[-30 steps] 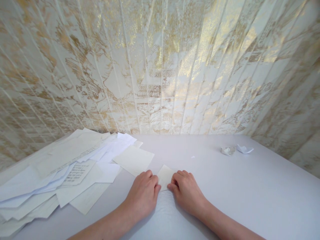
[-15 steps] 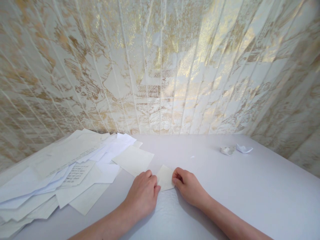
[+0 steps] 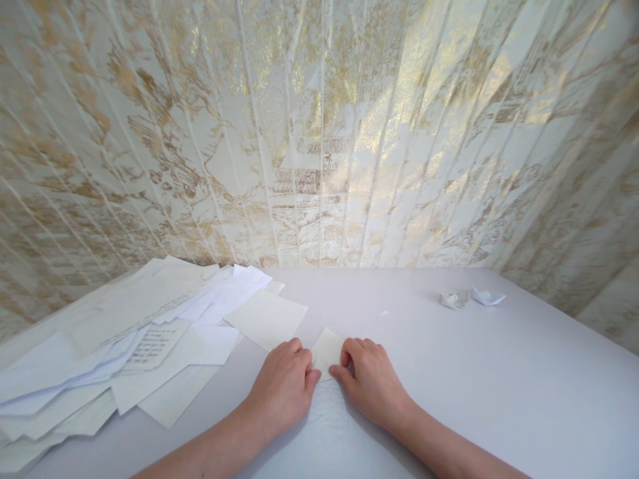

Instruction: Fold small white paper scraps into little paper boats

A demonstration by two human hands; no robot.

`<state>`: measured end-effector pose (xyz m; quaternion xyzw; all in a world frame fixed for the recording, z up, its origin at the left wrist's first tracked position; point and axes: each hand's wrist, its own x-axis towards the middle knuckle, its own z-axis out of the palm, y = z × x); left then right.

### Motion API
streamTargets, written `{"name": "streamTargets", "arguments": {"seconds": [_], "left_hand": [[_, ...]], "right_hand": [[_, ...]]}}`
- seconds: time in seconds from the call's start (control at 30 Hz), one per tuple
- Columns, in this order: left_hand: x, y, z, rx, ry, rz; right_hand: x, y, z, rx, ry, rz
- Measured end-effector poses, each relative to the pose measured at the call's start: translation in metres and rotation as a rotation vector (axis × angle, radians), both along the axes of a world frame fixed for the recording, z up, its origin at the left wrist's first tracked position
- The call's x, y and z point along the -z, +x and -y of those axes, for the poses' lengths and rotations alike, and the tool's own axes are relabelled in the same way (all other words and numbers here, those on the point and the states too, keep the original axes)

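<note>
A small folded piece of off-white paper point(image 3: 327, 349) lies on the white table between my two hands, one corner pointing away from me. My left hand point(image 3: 287, 376) is closed at the paper's left edge, its thumb and bent fingers pinching that side. On the right edge rests my right hand point(image 3: 369, 376), fingers curled over the paper and thumb at the near edge. The fingertips of both hands partly cover the paper's sides.
A spread pile of paper sheets point(image 3: 124, 332), some printed, covers the table's left side. One loose square sheet point(image 3: 269, 319) lies just beyond my left hand. Two small folded paper boats point(image 3: 455, 301) point(image 3: 486, 297) stand at the back right. A paper scrap point(image 3: 384, 313) lies mid-table, before a patterned curtain.
My right hand has shifted left over the paper, its thumb now at the near edge. My left hand and the paper have barely moved.
</note>
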<state>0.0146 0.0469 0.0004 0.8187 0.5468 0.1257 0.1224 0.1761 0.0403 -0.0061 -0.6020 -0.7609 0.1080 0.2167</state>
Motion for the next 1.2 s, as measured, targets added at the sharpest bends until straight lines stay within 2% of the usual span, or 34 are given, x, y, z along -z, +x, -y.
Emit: {"name": "streamTargets", "arguments": {"seconds": [0.17,0.33,0.5,0.57,0.67,0.77,0.93,1.07,1.2], "left_hand": [[-0.001,-0.003,0.002,0.039,-0.004,0.188],[-0.003,-0.008,0.003,0.204,0.003,0.324],[-0.002,-0.011,0.002,0.283,0.063,0.263],[-0.003,-0.01,0.004,0.301,0.11,0.221],[-0.006,-0.009,0.011,0.354,0.093,0.145],[-0.007,-0.007,0.015,0.324,0.047,0.134],[-0.006,-0.002,0.016,0.144,-0.092,0.258],[-0.007,0.001,0.014,0.067,-0.195,0.304],[-0.007,0.002,0.008,0.004,-0.188,0.26]], "right_hand": [[0.002,0.007,0.002,-0.069,-0.006,-0.176],[0.001,0.012,0.004,-0.217,-0.012,-0.287],[-0.001,0.019,0.007,-0.327,0.042,-0.34],[-0.002,0.02,0.009,-0.387,0.059,-0.312],[-0.002,0.022,0.015,-0.425,0.049,-0.242],[-0.002,0.026,0.022,-0.338,-0.012,-0.264],[-0.002,0.03,0.03,-0.106,-0.138,-0.331],[0.0,0.022,0.028,-0.036,-0.142,-0.344],[0.005,0.014,0.021,0.004,-0.084,-0.331]]}}
